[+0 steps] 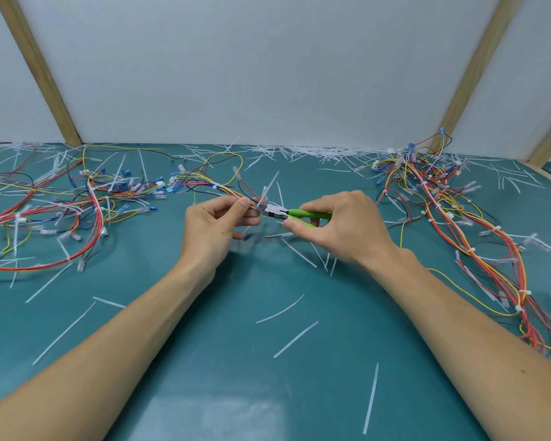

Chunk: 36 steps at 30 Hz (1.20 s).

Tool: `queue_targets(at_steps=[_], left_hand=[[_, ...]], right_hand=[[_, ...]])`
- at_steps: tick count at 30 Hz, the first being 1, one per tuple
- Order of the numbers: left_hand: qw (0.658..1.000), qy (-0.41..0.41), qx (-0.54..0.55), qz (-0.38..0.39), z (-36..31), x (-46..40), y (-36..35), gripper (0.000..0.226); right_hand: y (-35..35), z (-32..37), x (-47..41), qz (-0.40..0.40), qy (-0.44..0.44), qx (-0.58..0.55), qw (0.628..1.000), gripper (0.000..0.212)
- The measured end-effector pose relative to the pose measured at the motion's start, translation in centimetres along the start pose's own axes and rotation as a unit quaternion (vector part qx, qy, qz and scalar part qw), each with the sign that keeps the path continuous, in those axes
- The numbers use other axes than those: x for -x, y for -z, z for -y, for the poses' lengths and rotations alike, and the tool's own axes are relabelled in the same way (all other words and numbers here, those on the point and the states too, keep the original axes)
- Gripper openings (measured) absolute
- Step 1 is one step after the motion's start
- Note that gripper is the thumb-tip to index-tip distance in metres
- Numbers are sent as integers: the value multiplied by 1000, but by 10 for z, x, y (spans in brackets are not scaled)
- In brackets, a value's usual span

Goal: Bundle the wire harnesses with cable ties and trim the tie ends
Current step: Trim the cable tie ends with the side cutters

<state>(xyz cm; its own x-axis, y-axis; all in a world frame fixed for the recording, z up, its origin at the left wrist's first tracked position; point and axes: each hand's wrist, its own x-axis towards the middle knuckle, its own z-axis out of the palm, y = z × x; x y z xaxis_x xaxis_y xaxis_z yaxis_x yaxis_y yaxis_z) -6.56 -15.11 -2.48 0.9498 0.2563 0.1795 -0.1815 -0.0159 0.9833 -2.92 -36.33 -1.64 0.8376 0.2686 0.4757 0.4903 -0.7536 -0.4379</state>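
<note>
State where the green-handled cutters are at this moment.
In the head view the green-handled cutters sit mid-table, gripped by the right hand, their tip at the wire harness that the left hand pinches.

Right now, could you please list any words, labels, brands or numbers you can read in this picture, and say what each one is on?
None: no text can be read anywhere in this view.
Cutters, green handles, in the right hand: no brand or marking visible.
Harness pinched by the left hand: connectors too small to show any print.
Mat and back wall: plain, no signs.
</note>
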Motion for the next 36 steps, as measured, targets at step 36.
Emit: queue_targets(at_steps=[36], left_hand=[[1000, -4, 2, -1, 1, -1, 0, 18]], right_hand=[[-1, 0, -1, -9, -7, 30, 999, 54]])
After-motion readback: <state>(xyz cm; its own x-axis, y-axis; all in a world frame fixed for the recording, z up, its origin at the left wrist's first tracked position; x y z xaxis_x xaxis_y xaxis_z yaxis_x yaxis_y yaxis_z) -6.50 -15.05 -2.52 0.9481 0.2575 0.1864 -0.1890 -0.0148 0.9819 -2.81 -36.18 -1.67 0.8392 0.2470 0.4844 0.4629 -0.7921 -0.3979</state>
